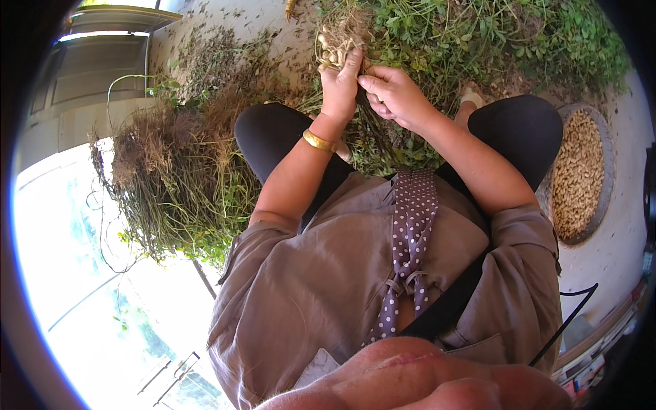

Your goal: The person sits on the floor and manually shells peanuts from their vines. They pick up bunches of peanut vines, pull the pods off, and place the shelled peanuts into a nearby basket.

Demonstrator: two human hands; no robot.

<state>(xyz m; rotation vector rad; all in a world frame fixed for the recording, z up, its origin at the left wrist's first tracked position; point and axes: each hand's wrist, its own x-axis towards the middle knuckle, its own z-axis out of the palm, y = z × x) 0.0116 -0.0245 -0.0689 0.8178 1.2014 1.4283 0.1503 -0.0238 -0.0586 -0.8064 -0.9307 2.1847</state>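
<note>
My left hand (340, 87), with a gold-coloured bangle on the wrist, grips the root end of a peanut plant; pale peanut pods (335, 51) and fine dry roots stick out above the fingers. Close beside it on the right, my right hand (392, 96) has its thumb and forefinger pinched together at the plant's stems just under the roots. What lies between those fingertips is too small to tell. Leafy stems hang down between my knees beneath both hands.
A heap of uprooted plants with brown roots (174, 169) lies at the left. Green peanut foliage (487, 36) spreads across the top right. A round basket (607, 154) full of picked peanuts (579, 169) stands right of my knee. Leaf scraps litter the pale floor (266, 23).
</note>
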